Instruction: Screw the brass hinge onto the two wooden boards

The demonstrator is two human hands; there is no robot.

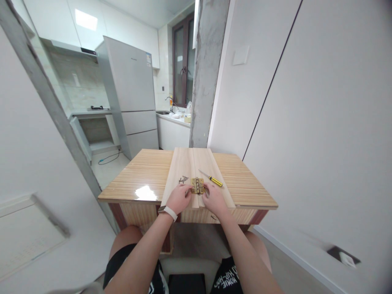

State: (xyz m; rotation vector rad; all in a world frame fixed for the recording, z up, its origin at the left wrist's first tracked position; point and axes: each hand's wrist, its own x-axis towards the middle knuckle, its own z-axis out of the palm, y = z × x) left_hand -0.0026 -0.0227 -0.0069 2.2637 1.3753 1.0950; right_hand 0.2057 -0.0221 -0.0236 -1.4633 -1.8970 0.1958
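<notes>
A brass hinge [197,185] lies spread flat across the seam between two pale wooden boards, the left board [182,163] and the right board [205,159]. My left hand [180,197] grips the hinge's left leaf by its edge, fingers closed. On the opposite leaf my right hand [212,198] pinches the right edge. Left of the hinge sits a small pile of dark screws [183,179]. A yellow-and-black screwdriver [216,181] rests on the right board, its shaft pointing away to the left.
Both boards lie on a striped wooden desk [131,175] with drawers below. Beyond it stand a grey fridge [136,81] and a kitchen counter [174,118]. A concrete pillar [208,73] and a white wall [306,122] rise at the right.
</notes>
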